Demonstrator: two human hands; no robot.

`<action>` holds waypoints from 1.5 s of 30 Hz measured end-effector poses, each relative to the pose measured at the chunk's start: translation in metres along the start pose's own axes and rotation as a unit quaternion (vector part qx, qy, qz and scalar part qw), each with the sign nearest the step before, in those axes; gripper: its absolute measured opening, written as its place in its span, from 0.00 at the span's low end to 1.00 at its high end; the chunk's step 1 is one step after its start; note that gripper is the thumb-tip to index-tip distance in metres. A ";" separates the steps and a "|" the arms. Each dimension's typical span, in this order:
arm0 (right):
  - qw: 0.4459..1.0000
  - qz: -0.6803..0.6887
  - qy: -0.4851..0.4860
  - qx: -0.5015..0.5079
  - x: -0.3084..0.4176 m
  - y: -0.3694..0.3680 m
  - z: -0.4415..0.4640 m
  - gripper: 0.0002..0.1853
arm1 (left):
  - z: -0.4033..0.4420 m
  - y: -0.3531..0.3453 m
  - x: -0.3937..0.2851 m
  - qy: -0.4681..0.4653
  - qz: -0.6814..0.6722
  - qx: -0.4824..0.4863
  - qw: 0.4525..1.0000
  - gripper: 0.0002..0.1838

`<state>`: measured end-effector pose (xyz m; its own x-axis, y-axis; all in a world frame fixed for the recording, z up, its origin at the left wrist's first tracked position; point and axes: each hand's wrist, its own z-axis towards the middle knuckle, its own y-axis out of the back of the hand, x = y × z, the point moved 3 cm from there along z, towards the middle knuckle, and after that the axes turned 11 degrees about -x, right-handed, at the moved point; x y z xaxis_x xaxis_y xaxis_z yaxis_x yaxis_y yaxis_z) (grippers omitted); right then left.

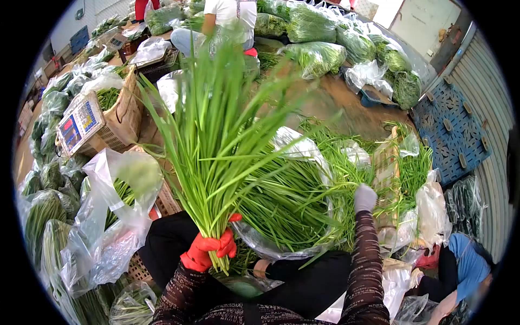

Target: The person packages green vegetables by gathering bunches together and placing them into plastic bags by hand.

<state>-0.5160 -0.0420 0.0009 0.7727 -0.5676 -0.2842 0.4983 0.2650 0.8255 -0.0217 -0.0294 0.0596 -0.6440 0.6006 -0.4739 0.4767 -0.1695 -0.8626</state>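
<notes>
My left hand (210,251), in a red glove, is closed around the stems of a large bunch of green chives (211,162). The blades fan upward, and their tips are blurred. My right hand (365,199), in a pale glove, is closed out to the right. Thin chive blades (340,187) run up to its fingers, though the fingertips are partly hidden. Between my hands, a plastic-lined heap of chives (287,203) lies in front of my crossed legs. Loose chives (341,157) are scattered beyond the right hand.
Left are a torn plastic bag (116,189), a basket with a printed carton flap (81,124) and bagged greens (49,216). A long basket (397,168) and blue pallet (452,130) stand right. One person (230,16) sits ahead; another (466,265) is at lower right.
</notes>
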 end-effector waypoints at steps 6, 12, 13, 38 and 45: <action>0.964 0.045 -0.216 0.152 -0.080 0.014 -0.049 0.11 | 0.025 -0.002 0.041 0.056 0.200 -0.139 0.968 0.27; 0.986 0.015 -0.148 0.072 -0.098 0.034 -0.037 0.10 | 0.034 0.062 0.097 0.152 0.166 -0.232 0.946 0.20; 0.988 -0.005 -0.155 -0.004 -0.116 0.035 -0.026 0.10 | 0.031 0.064 0.097 0.147 0.192 -0.228 0.943 0.20; 0.026 0.813 -0.312 0.491 0.243 0.141 -0.205 0.20 | -0.032 -0.029 0.078 -0.258 0.900 -0.087 0.339 0.36; -0.004 0.802 -0.444 0.399 0.221 0.179 -0.158 0.16 | -0.103 -0.035 0.005 -0.263 0.631 -0.007 0.730 0.37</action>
<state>-0.1940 0.0035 0.0090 -0.9568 -0.2047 0.2066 -0.2892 0.5948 -0.7500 0.0203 0.0600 0.1058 0.1738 -0.4095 -0.8956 0.8926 -0.3187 0.3189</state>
